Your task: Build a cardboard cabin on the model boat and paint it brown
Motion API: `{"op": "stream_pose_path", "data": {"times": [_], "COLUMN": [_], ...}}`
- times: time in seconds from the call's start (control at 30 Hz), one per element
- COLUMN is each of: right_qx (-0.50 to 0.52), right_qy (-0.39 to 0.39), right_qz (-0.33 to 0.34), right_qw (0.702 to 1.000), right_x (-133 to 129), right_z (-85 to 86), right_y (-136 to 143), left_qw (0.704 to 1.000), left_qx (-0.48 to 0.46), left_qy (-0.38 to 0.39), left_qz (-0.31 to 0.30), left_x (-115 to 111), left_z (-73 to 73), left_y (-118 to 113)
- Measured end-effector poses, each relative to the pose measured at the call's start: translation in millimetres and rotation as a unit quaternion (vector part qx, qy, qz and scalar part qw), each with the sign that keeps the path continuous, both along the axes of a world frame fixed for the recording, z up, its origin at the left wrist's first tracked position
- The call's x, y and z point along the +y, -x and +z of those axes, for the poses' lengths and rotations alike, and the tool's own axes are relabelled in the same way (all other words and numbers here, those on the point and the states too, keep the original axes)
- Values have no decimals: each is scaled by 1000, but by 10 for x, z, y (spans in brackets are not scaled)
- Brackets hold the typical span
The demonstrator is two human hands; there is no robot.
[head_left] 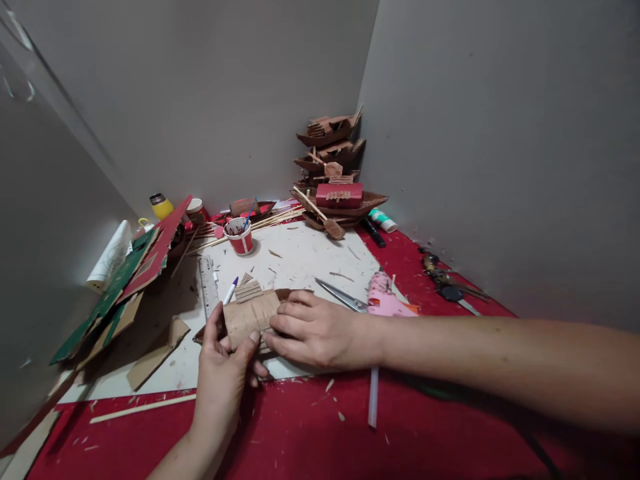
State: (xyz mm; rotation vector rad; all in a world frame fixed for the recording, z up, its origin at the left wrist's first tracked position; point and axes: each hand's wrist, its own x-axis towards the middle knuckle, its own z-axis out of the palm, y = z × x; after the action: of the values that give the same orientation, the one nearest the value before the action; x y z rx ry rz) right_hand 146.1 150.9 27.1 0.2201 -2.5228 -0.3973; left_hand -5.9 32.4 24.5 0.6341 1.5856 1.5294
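Observation:
A small model boat of dark brown cardboard lies between my hands, its pointed end (199,335) showing at the left. A curved light-brown cardboard roof (247,318) covers its middle, with a corrugated strip (249,291) along the back. My left hand (220,370) grips the boat's near left side, thumb on the roof. Over the roof's right end my right hand (320,330) is closed, fingertips pressed on the cardboard; what lies under them is hidden. Open scissors (345,297) and a pink glue gun (384,297) lie just behind my right forearm, a glue stick (373,400) in front.
Finished cardboard boats (345,203) are stacked in the back corner. A red paper cup (240,240) holds a brush. A ruler (207,287) and a pen (231,291) lie behind the boat. Cardboard sheets (120,300) lean at the left. Scraps litter the white board (300,250).

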Motion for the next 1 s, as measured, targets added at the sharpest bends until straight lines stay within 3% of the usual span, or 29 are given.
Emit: {"op": "stream_pose_path", "data": {"times": [0.23, 0.4, 0.6, 0.73, 0.83, 1.0], "right_qx": [-25, -36, -73, -42, 21, 102], "right_qy": [-20, -5, 68, 139, 181, 235], "right_qz": [30, 16, -34, -82, -126, -170], "right_qw": [999, 999, 994, 986, 975, 952], "right_x": [68, 65, -9, -86, -164, -308], "right_z": [-5, -4, 177, 338, 452, 517], "right_y": [59, 46, -64, -226, -410, -697], "left_qw": [1000, 1000, 1000, 1000, 997, 976], "left_qx": [3, 7, 1, 17, 70, 162], "left_qy": [-15, -24, -12, 2, -2, 1], "left_qz": [16, 2, -9, 7, 34, 142], "left_x": [36, 41, -17, -123, -268, -548], "left_z": [8, -13, 25, 64, 85, 123], "left_y": [-23, -7, 33, 134, 275, 551]}}
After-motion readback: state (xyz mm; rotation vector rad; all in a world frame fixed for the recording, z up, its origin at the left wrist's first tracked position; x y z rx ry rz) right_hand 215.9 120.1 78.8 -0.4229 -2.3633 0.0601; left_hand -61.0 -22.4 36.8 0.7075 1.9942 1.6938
